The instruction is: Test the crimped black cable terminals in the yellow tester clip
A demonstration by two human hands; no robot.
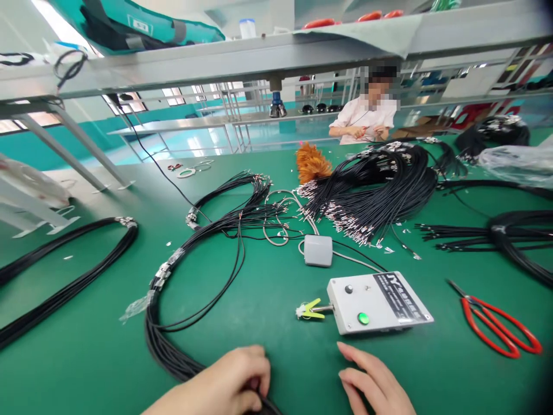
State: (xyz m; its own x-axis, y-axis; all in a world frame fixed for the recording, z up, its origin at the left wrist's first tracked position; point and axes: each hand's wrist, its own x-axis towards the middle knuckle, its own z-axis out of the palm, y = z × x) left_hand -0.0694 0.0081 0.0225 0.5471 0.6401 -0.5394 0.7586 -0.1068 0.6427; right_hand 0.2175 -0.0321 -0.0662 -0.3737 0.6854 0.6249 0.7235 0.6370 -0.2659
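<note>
Had L hand grip curled round nr end of black cable bundle, left of ctr on green counter; had R hand grip spread, holding nothing, just nr side of white box. Looked partway along: saw pale wraps already on bundle, w/ far ends fanned loose; saw big cable pile far right, not in either hand. Couldn't tell qty left. Noted red-handled snips right, orange duster far, shelf above, co-worker and teal-lower wall beyond.
</note>
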